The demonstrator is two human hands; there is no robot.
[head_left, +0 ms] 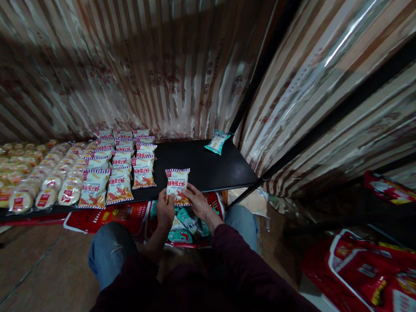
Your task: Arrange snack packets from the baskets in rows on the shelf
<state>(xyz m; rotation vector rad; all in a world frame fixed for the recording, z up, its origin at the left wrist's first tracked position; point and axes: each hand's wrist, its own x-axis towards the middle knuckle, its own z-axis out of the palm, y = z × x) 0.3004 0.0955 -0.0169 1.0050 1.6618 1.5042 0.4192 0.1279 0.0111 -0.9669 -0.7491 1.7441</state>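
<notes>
Hands [165,210], two, holding one packet [177,182], three columns of matching packets [119,186]

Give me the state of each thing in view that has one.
Held white-and-orange snack packet: apparently sealed, front showing
Left hand: gripping its left side
Right hand: gripping its right side
Turquoise packet on black shelf: lying, apparently sealed
Other snack packets: arranged in three overlapping columns
Round cakes: wrapped, lined up in rows
</notes>
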